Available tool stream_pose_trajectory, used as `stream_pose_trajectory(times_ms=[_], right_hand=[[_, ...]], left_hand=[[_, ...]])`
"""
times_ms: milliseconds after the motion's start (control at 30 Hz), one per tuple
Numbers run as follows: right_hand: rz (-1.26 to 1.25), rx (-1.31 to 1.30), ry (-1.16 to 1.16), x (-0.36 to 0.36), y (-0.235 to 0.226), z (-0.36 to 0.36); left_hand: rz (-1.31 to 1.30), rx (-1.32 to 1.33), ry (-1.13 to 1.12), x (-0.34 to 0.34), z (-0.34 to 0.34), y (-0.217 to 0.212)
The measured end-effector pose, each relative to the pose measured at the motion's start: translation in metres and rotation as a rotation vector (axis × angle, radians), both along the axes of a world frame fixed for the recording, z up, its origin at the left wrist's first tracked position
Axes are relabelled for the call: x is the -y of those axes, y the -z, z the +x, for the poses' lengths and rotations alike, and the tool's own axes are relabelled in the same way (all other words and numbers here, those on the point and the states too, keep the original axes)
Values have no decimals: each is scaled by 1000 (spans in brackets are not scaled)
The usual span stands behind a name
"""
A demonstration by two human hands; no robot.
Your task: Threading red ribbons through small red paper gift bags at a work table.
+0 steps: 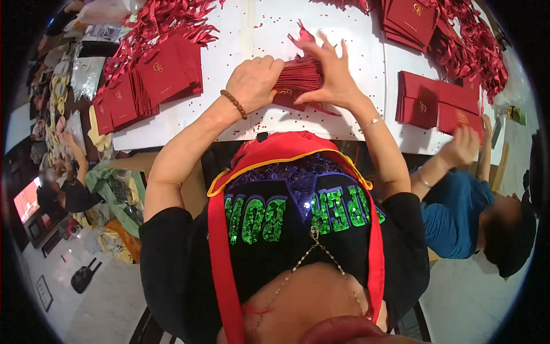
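Observation:
A thick stack of dark red pouches (301,76) with a gold mark and red ribbons stands on the white table, in front of my chest. My left hand (255,78) is closed around its left end, the fingers folded over the upper part. At the stack's right end is my right hand (337,74), thumb and fingers spread wide in a curve around it. Whether the right thumb touches the pouches I cannot tell. Red ribbons (303,33) stick out beyond the far side of the stack.
More red pouches lie in overlapping stacks at the left (166,69) and right (409,100). Tangled red ribbons (157,26) fill the far left. Red specks dot the white table (240,123). A co-worker's hand (460,146) reaches to the right-hand pouches.

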State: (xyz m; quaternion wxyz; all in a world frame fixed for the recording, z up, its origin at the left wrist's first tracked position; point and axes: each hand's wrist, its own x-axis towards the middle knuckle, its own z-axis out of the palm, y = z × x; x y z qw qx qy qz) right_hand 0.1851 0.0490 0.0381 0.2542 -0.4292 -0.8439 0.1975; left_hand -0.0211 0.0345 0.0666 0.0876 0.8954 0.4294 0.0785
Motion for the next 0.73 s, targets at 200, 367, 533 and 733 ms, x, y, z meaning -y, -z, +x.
stream_pose_trajectory(times_ms=[200, 367, 533, 733], right_hand=[[-28, -193, -98, 1, 22, -3], [-301, -319, -43, 4, 10, 7], [-191, -57, 47, 10, 8, -8], [-95, 106, 79, 12, 9, -7]], left_hand=[[-9, -14, 12, -4, 1, -1], [-45, -30, -23, -3, 0, -3], [-33, -27, -39, -3, 1, -5], [-45, -63, 32, -6, 1, -5]])
